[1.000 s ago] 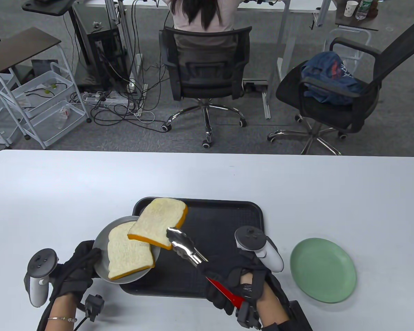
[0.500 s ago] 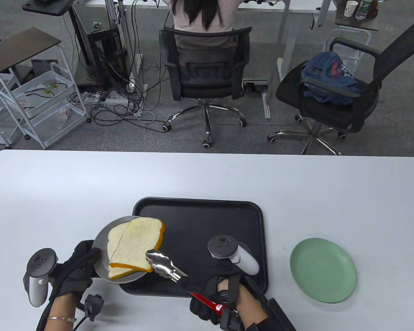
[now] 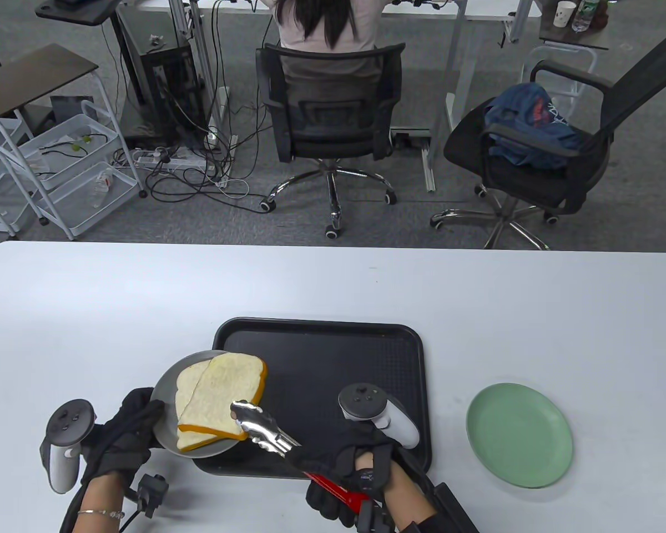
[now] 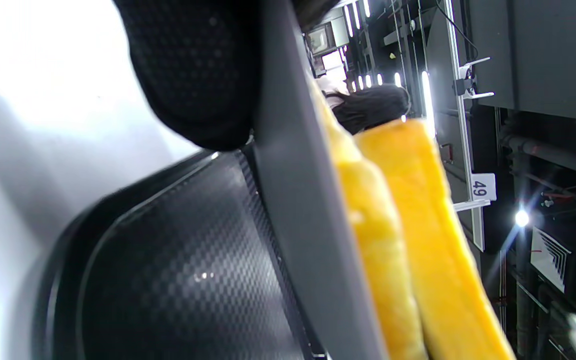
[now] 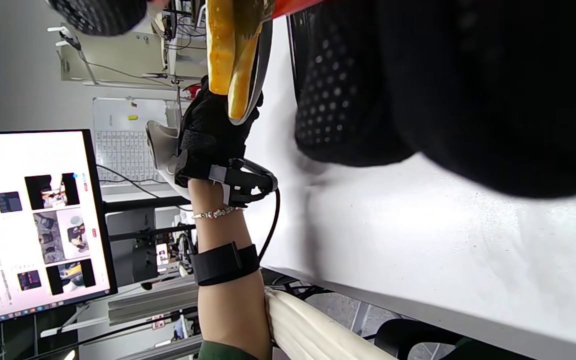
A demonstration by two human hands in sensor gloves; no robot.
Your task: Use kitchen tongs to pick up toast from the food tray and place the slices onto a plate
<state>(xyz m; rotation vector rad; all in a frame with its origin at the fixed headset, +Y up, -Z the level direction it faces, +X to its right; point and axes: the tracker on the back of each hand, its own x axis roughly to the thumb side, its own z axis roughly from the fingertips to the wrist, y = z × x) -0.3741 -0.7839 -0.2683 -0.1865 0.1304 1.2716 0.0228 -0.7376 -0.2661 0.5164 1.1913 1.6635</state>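
**Second slice now lying on the grey plate**

A second ago the upper toast slice [image 3: 234,383] was hanging in the tongs above the black plastic food tray [image 3: 366,355]; now it is lying on the lower toast slice [image 3: 188,405], both stacked on the round grey plate [image 3: 164,388] over the tray's near-left corner. The red-handled metal kitchen tongs [image 3: 266,433] are resting their tips at the stack's near-right edge; whether they are still pinching the bread is hard to tell. The right hand [image 3: 344,472] is curling round the tong handle. The left hand [image 3: 122,438] is gripping the grey plate's left rim. Counted: two slices, two plates, one tray, one pair of tongs. The round green plate [image 3: 519,436] is sitting right of the tray.
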